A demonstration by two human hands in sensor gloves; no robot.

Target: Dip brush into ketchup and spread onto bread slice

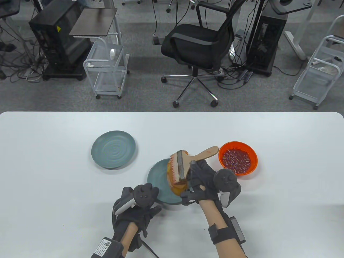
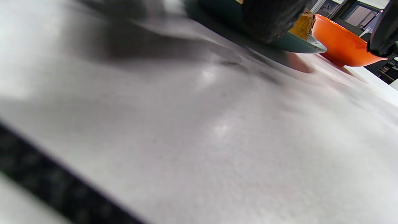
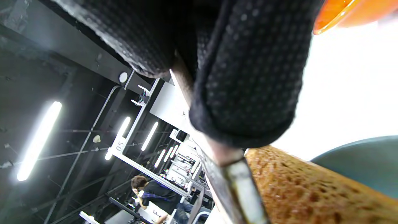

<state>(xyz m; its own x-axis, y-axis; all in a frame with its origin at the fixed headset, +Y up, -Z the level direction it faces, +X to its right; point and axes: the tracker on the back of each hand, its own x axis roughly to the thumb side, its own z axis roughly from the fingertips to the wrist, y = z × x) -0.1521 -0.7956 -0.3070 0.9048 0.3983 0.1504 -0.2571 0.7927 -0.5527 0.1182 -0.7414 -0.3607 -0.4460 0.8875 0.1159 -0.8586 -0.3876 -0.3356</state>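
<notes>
My right hand grips the wooden handle of a wide brush. Its red-stained bristles lie over a browned bread slice on a teal plate. In the right wrist view my gloved fingers wrap the brush right next to the bread. An orange bowl of ketchup stands just right of the brush. My left hand rests on the table at the plate's near-left rim; its fingers are hidden under the tracker. The left wrist view shows a gloved finger by the plate.
A second teal plate, empty, sits to the far left on the white table. An office chair and wire carts stand beyond the table's far edge.
</notes>
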